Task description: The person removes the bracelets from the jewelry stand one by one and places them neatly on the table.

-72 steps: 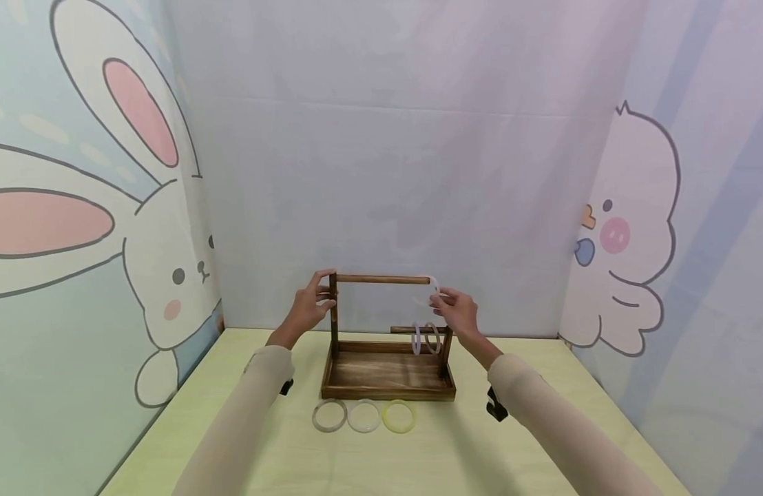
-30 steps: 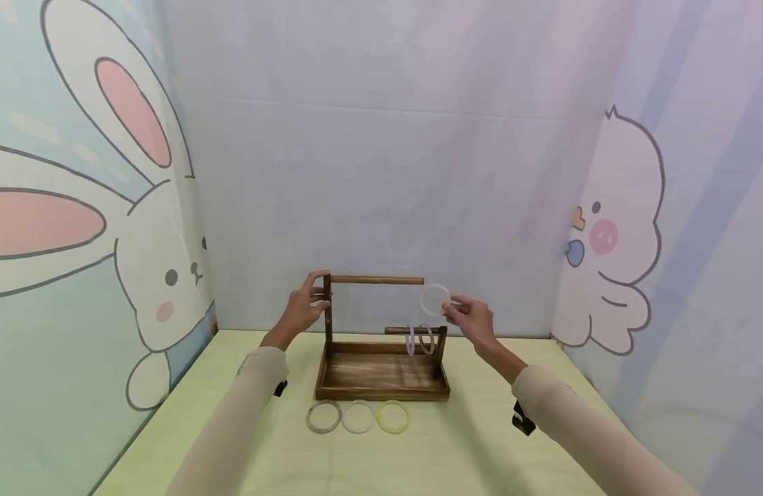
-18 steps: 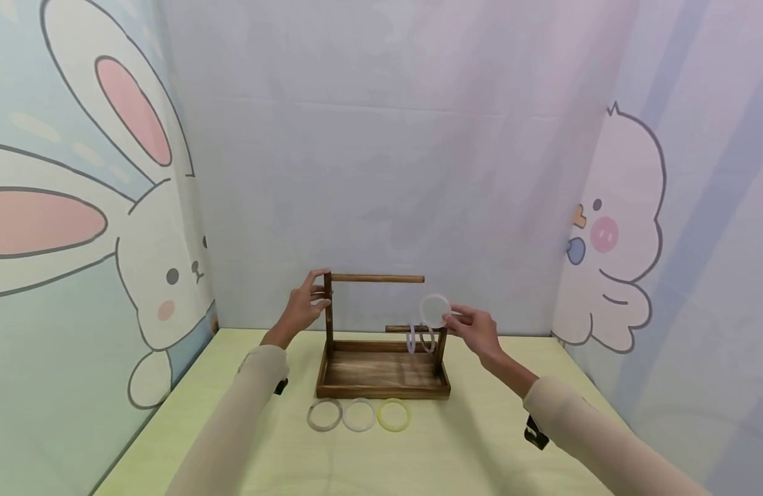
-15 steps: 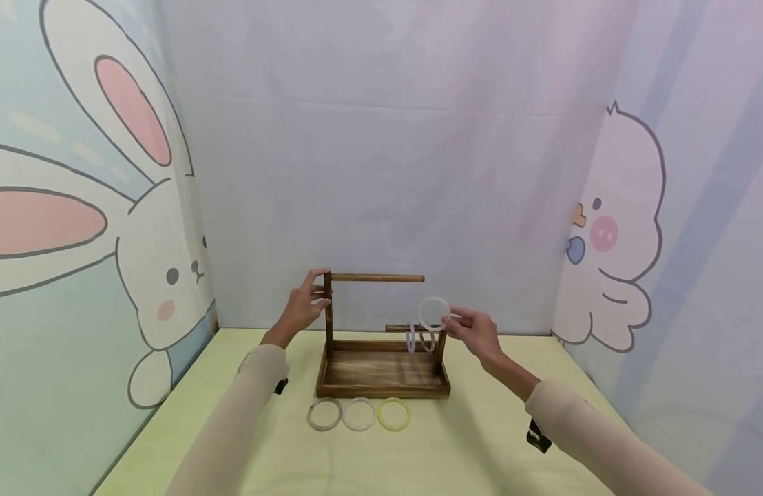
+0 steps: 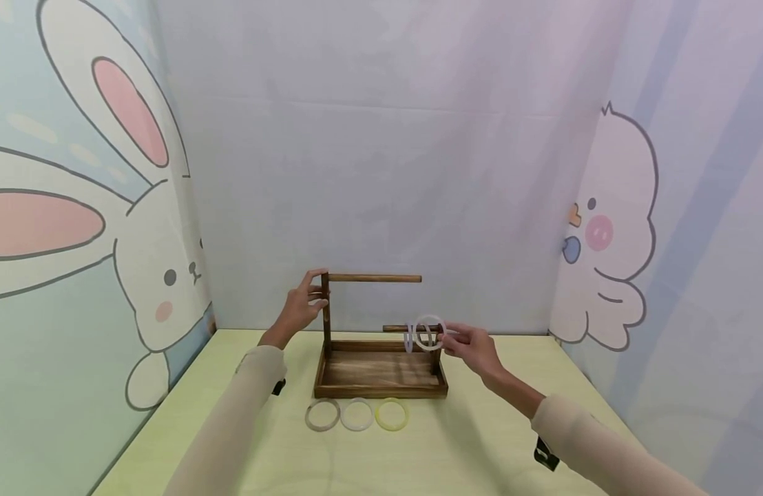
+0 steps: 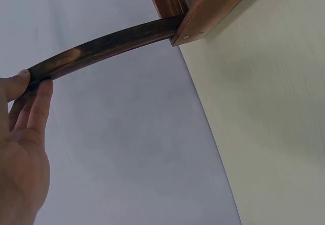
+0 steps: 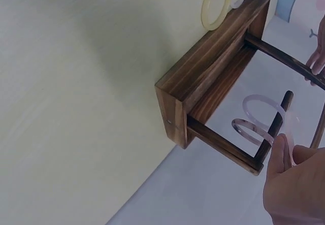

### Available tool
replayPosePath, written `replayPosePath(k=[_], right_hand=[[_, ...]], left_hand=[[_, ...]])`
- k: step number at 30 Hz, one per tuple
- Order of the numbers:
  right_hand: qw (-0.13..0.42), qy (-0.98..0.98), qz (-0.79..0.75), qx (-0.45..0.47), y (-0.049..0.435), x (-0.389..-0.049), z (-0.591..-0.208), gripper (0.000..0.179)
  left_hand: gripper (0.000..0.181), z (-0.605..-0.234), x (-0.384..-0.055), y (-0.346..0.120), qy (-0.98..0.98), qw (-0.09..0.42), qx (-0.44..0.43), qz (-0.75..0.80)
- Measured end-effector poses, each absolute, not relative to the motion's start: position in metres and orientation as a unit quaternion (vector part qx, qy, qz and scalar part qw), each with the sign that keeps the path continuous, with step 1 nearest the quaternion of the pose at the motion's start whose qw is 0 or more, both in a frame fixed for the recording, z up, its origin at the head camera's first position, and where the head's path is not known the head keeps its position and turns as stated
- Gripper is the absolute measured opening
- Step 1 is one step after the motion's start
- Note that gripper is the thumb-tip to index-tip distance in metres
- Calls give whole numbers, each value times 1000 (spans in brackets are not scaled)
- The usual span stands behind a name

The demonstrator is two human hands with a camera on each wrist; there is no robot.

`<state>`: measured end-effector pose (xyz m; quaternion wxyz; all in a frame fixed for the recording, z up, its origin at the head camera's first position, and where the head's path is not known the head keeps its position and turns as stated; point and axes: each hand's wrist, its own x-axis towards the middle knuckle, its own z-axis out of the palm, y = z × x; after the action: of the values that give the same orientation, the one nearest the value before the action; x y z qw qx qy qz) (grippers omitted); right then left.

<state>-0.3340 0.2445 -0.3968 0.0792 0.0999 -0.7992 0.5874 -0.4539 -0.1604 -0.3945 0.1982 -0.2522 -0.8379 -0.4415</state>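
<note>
My left hand (image 5: 299, 310) grips the tall left post (image 5: 326, 327) of a dark wooden rack near its top; the left wrist view shows thumb and fingers on either side. My right hand (image 5: 474, 348) pinches a whitish bangle (image 5: 430, 317) by its right side. That bangle stands upright, facing the head view, overlapping the rack's short lower bar (image 5: 394, 328). On this bar hang a lavender bangle (image 5: 408, 337) and a brownish mottled bangle (image 7: 251, 129), the latter partly hidden behind the held one in the head view. Nothing hangs on the upper bar (image 5: 375, 277).
A shallow wooden tray (image 5: 381, 392) forms the rack's base. Before it, in a row on the pale table (image 5: 381, 461), lie a greyish bangle (image 5: 308, 416), a clear whitish bangle (image 5: 357, 429) and a yellow bangle (image 5: 391, 429). A grey curtain (image 5: 381, 172) stands behind.
My right hand has carried the whitish bangle from the end of the upper bar down to the lower bar, turning it to face the head view. The left hand keeps its grip on the post.
</note>
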Motion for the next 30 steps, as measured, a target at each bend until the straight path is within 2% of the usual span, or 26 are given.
replayPosePath(k=[9,30], right_hand=[[67,-818,562,99,246,-321,-415,42],[-7,-801,584,134,259,-298,-475,42]], left_hand=[[76,-394,-452,-161,-839,195,-249,-444],[75,-395,-454,-160,-836,203,-254,-443]])
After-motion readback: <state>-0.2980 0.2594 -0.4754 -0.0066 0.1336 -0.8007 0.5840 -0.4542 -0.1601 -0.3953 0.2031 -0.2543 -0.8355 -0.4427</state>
